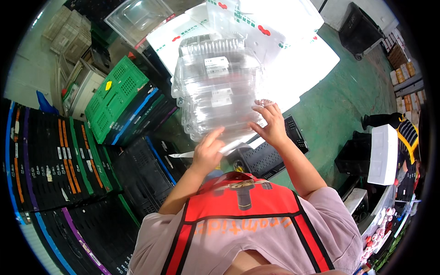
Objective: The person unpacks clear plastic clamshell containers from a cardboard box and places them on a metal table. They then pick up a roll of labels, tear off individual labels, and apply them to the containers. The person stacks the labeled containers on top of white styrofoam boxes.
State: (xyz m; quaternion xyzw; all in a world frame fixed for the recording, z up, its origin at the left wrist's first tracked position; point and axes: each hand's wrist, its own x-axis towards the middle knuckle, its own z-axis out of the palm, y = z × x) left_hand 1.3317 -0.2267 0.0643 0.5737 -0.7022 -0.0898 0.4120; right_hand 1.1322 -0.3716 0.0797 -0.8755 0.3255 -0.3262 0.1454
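Clear plastic clamshell containers lie overlapping in front of me, some with white printed labels. My right hand rests at the right edge of the near containers, fingers spread and touching the clear plastic. At their near left edge is my left hand, its fingers loosely extended toward the plastic; whether it grips anything does not show. A thin white sheet shows between my hands at the near edge. White foam boards with green and red print lie under and behind the containers.
A black plastic crate stands below the near right edge. Green crates are stacked at the left, beside many black crates. A clear plastic bin is at the back left. On the right, a person is near a white foam box.
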